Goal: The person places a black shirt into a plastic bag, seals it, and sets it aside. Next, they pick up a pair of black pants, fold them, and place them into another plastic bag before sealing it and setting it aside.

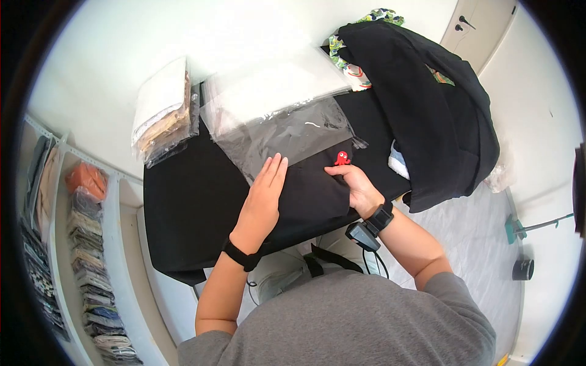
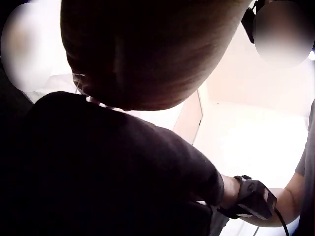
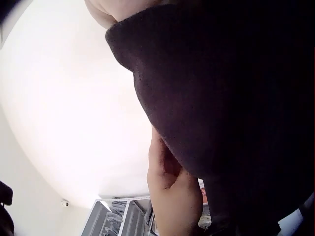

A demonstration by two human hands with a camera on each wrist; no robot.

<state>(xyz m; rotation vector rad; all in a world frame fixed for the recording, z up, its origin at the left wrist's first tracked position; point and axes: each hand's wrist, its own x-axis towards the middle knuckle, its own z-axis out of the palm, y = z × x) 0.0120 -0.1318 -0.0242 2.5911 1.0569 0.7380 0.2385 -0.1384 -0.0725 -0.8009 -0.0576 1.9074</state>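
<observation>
White walls (image 1: 262,27) bound the work area, with a shelf rack (image 1: 119,232) of folded, bagged clothes at left. Surface (image 1: 177,210): draped in black cloth.

Location of workpiece: one dark garment (image 1: 312,198), near centre of the surface, laid mostly flat. Its far side meets the clear plastic bags (image 1: 299,137); the overlap cannot be told.

Grip status: left grip (image 1: 259,204) rests flat on the garment, fingers straight and together. Right grip (image 1: 364,192) pinches the garment's right side, thumb uppermost, beside a red octopus shape (image 1: 342,158). Both wrist views are largely filled by dark cloth and add little detail.

Step in hand (judged): flattening and aligning the garment. The next move appears to call for light, even tension between both grips, clear of the plastic, which may slide or catch.

Materials: garment, matt, soft, without visible pattern; bags, thin, glossy and creased, in broad rectangular sheets. At far left, a block-shaped stack of bagged clothes (image 1: 162,107) shows white above tan. At right, a loose black clothing heap (image 1: 421,91) partly covers a green-patterned cloth (image 1: 337,52).
</observation>
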